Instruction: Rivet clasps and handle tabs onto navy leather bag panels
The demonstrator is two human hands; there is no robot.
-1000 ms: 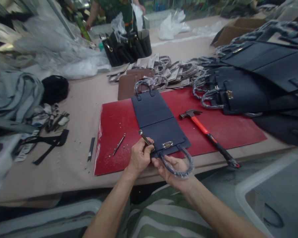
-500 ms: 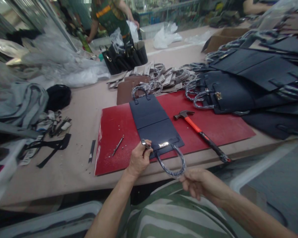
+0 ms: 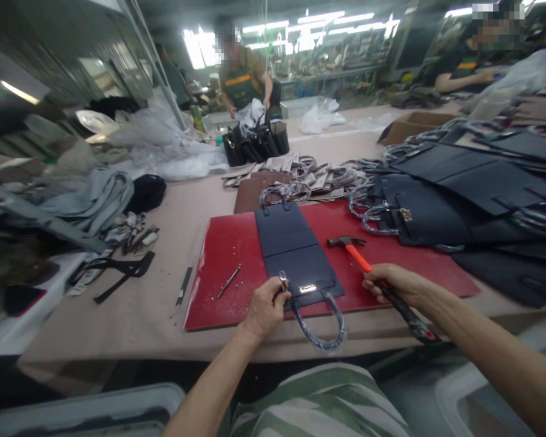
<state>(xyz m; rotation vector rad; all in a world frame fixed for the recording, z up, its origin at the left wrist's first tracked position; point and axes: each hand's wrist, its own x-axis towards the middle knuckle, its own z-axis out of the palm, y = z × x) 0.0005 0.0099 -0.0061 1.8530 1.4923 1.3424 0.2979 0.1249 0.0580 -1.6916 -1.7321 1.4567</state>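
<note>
Two bare hands work in front of the camera I watch from afar; the left hand [image 3: 267, 303] is closed, thumb and fingers pinching a short, shiny metal tool [image 3: 283, 279], its rounded top tilted up toward me, its lower end hidden from me by the fingers; it stands at the near left corner of a flat navy panel [image 3: 287, 233], smooth and leather-like, creased across the middle; the panel lies lengthwise on a glossy red board [image 3: 409, 261], its edge whitened and scuffed at the left; near that corner I see a bright rectangular metal clasp [image 3: 307, 289], and a looped handle [image 3: 341, 331] in crinkled clear film hangs past the board's near edge.

My view shows the right hand [image 3: 391, 284] curled around the orange-and-black grip of a claw hammer [image 3: 358, 258], its dull dark head just right of the panel; left of the panel, a slim metal rod [image 3: 229, 281] lies among tiny pale bits; farther right, overlapping navy pieces [image 3: 441, 212] with film-wrapped loops spread across the board and the beige, cloth-like tabletop [image 3: 186, 209].
</note>
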